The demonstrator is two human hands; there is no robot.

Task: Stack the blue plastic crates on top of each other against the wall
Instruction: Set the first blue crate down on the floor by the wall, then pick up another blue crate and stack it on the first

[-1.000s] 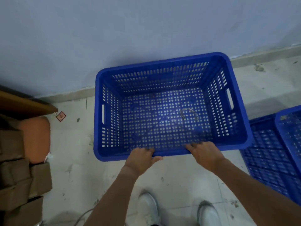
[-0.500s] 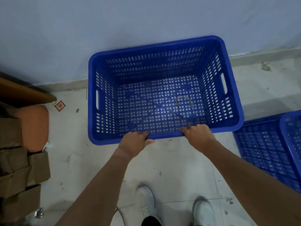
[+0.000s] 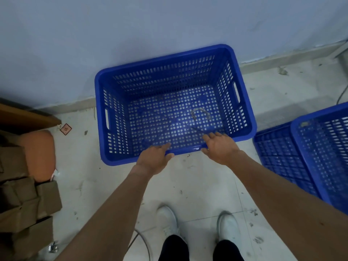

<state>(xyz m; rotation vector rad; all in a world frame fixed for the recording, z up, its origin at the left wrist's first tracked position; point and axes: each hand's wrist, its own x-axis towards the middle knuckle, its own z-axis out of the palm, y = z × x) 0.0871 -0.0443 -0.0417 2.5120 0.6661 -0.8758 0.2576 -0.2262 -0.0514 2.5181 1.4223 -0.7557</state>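
A blue perforated plastic crate stands empty on the floor, its far side close to the pale wall. My left hand pinches the crate's near rim, thumb under and fingers over it. My right hand lies on the same rim further right, with its fingers stretched out and apart over the edge. At the right edge of the view a second blue crate sits nested in a third blue crate on the floor.
Cardboard boxes pile up at the left, with a brown rounded object and a wooden board behind them. My white shoes stand on the tiled floor near a thin cable.
The crate has moved away from me to the wall and now rests on the floor. My right hand's fingers have uncurled from the rim.
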